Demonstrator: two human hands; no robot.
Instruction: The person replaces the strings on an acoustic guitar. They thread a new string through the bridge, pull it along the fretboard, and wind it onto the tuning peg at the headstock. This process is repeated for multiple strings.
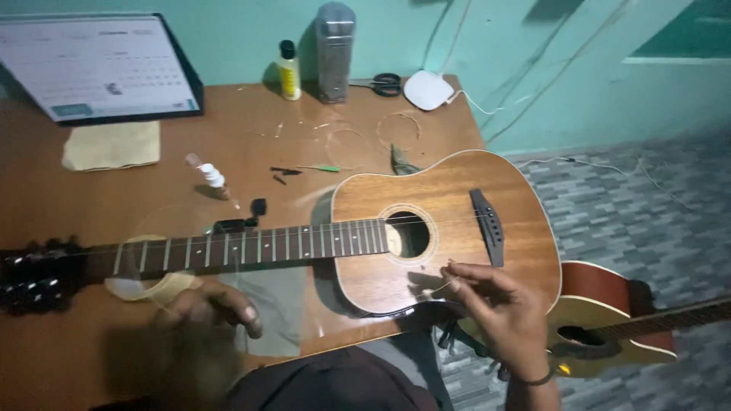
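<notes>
A brown acoustic guitar (pixel 449 221) lies flat on the wooden counter (pixel 68 205), neck pointing left. The right hand (pixel 502 304) hovers over the guitar's lower edge, fingers pinched narrow on a thin string (pixel 435 290). The left hand (pixel 209 308), blurred, rests just below the neck with fingers curled; I cannot tell whether it holds anything. A second guitar (pixel 609 320) lies on the floor beside.

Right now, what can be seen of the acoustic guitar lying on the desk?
The acoustic guitar has a brown wooden body, round soundhole, dark bridge and dark fretted neck with dot inlays. It lies face up across the wooden desk, headstock towards the left edge. The right hand pinches a thin string over its lower body; the blurred left hand is below the neck.
</notes>
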